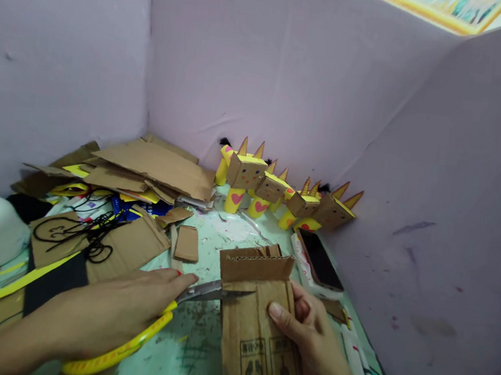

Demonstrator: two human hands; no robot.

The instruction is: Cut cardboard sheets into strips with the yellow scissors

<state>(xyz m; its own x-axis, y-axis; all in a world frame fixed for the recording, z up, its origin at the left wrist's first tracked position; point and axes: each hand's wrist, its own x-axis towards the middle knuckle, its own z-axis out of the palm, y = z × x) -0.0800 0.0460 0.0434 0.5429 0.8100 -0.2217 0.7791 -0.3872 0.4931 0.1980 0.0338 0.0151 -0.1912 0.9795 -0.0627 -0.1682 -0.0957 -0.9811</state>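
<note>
The left hand (145, 296), closed about scissors (204, 291), points their blades rightward across the cardboard piece (249, 324), whose long axis runs away from the person above the table (183, 356), its right edge pinched by the right hand (307, 330).

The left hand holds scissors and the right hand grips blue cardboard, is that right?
Not quite: the cardboard is brown, not blue, as the head view shows. The left hand does hold scissors, and the right hand grips the cardboard.
</note>
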